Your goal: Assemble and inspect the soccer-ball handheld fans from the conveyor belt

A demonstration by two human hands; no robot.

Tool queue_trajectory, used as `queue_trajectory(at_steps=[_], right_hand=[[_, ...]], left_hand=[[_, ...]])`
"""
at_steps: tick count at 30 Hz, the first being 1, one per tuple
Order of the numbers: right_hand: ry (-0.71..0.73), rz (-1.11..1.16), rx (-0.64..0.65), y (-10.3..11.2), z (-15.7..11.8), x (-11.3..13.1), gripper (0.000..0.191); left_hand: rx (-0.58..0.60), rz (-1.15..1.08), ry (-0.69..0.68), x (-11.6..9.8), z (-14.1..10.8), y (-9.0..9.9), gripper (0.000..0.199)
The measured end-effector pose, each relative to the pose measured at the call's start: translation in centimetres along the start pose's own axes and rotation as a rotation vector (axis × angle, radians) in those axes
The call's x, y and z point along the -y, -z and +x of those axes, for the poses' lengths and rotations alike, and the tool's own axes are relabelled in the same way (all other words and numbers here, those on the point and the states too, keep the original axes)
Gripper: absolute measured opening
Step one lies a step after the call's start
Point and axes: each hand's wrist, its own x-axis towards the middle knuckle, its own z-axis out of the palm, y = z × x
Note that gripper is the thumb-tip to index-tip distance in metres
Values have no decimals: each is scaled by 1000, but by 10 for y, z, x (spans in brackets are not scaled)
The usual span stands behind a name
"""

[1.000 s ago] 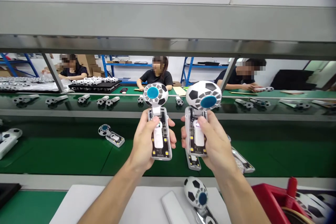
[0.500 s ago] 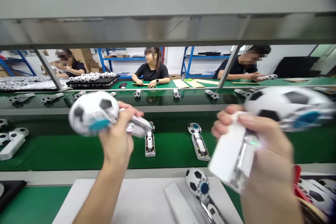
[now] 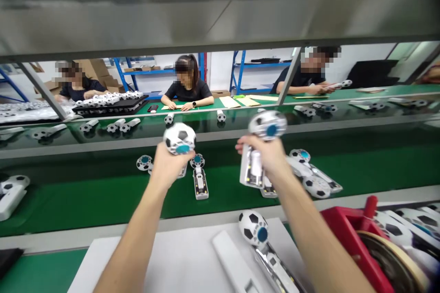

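My left hand (image 3: 169,165) is closed around a white handheld device with a football-patterned head (image 3: 179,135) and a blue disc; its handle is mostly hidden by the hand. In my right hand (image 3: 270,150) is a second football-headed device (image 3: 267,123), its handle open with the inner parts showing. Both hands are held out over the green conveyor belt (image 3: 103,201). Between them an open-handled device (image 3: 200,183) lies on the belt. Nearer to me, another open device (image 3: 253,228) and a white handle cover (image 3: 232,256) rest on a white sheet (image 3: 178,256).
A red tape dispenser (image 3: 347,226) stands at the right, beside more football-headed devices (image 3: 393,226). Others lie along both belt levels. A metal frame (image 3: 154,25) spans overhead. Across the line sit three people, with black trays (image 3: 113,107) of devices at the left.
Both hands have reached forward, away from me, and closer together over the belt, each still gripping a device. My view has shifted, showing more of the red dispenser.
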Motion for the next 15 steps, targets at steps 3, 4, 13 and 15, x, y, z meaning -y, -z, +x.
queue_trajectory(at_steps=[3,4,13,15], right_hand=[[-148,-228,122,-25,20,-40,23],[-174,-288,167,-30,24,-53,22],[-157,-677,27,30,44,-67,32],[-148,-763,-104,50,52,-55,34]], left_hand=[[66,206,96,38,23,-14,39],[78,258,120,49,27,-17,50],[265,649,129,97,22,-51,63],[270,705,74,93,16,-58,63]])
